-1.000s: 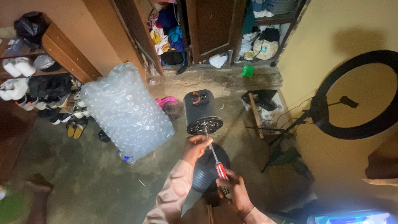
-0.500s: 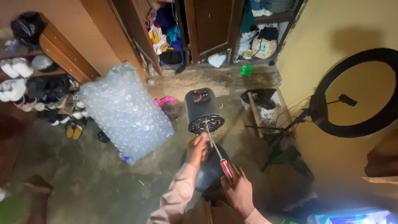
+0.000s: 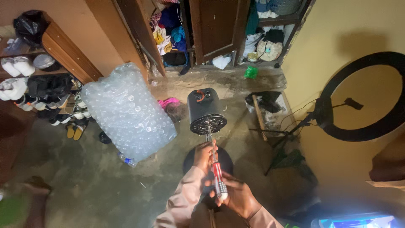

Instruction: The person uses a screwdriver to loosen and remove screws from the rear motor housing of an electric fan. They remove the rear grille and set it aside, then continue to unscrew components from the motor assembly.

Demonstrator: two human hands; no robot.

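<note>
A black cylindrical fan motor housing [image 3: 204, 109] stands upright on its stand, with its round vented face toward me. The metal shaft of a red-handled screwdriver [image 3: 217, 174] reaches into the middle of that face. My left hand [image 3: 204, 155] pinches the shaft just below the housing. The red and clear handle sits in my right hand [image 3: 237, 195], closer to me. A round black base [image 3: 225, 158] lies on the floor under both hands, mostly hidden.
A big clear bag of empty plastic bottles [image 3: 126, 114] lies left of the housing. A shoe rack [image 3: 38, 90] lines the left wall. An open wardrobe [image 3: 215, 29] stands behind. A black ring light on a tripod [image 3: 363, 97] stands at right.
The view has tilted slightly, and the housing now sits lower and nearer. Both hands stay on the screwdriver, which remains in the housing's face.
</note>
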